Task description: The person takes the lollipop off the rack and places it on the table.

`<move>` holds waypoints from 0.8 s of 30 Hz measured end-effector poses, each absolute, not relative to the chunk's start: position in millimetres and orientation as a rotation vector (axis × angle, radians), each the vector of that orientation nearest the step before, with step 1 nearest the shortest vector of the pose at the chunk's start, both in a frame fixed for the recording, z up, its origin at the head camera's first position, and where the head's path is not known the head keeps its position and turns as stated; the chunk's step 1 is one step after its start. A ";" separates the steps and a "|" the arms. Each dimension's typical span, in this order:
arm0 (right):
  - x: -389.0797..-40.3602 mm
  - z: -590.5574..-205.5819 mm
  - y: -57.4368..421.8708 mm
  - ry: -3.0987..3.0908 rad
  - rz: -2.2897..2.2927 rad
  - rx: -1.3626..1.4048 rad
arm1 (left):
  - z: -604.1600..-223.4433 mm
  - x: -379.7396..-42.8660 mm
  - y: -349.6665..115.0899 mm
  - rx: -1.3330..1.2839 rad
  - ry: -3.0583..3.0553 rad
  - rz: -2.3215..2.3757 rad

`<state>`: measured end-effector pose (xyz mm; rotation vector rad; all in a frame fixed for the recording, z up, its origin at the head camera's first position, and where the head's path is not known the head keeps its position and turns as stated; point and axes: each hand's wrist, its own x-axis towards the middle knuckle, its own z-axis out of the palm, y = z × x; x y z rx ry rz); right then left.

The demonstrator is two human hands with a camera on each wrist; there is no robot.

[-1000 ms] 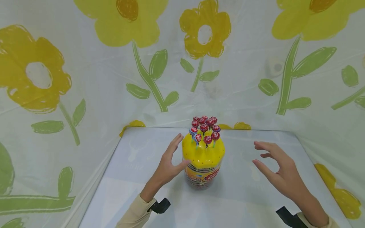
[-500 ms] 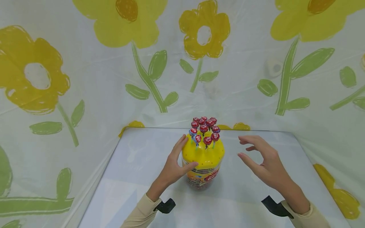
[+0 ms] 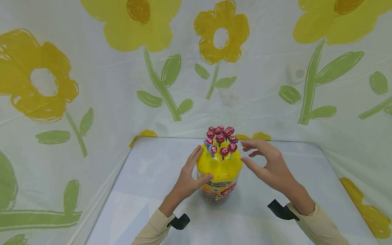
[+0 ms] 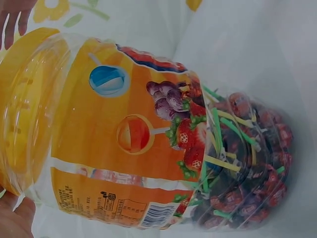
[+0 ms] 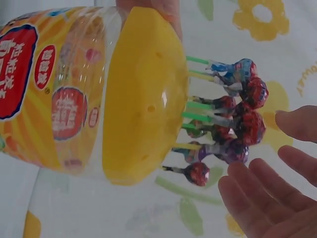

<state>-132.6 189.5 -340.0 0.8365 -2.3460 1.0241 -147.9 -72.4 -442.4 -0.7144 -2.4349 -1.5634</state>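
Observation:
A clear candy jar [image 3: 218, 190] with a yellow lid [image 3: 218, 170] stands upright in the head view. Several wrapped lollipops [image 3: 219, 139] stick up from holes in the lid. My left hand [image 3: 186, 180] rests against the lid's left side with long, fairly straight fingers, its thumb across the front edge. Just right of the lollipops, my right hand [image 3: 269, 165] is raised with thumb and fingers spread apart, holding nothing. Its fingertips [image 5: 233, 183] come close beside the lollipop heads in the right wrist view. More lollipops [image 4: 247, 163] fill the jar's bottom in the left wrist view.
The jar stands on a white table [image 3: 147, 173]. Behind the table's back edge hangs a pale curtain [image 3: 260, 102] printed with yellow flowers and green leaves. Black straps [image 3: 281, 210] show at both beige sleeves.
My right hand has moved left, from well apart to right beside the lollipops. My left hand has shifted slightly right onto the lid. The jar stays in place.

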 end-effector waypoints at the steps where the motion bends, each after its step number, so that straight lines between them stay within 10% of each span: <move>1: -134.0 -340.1 187.4 -2.344 1.032 0.846 | -441.2 -147.1 -71.9 -0.711 -2.432 -1.568; 24: -146.4 -352.1 152.1 -2.178 1.278 0.649 | -410.9 -130.1 -70.6 -0.704 -2.408 -1.603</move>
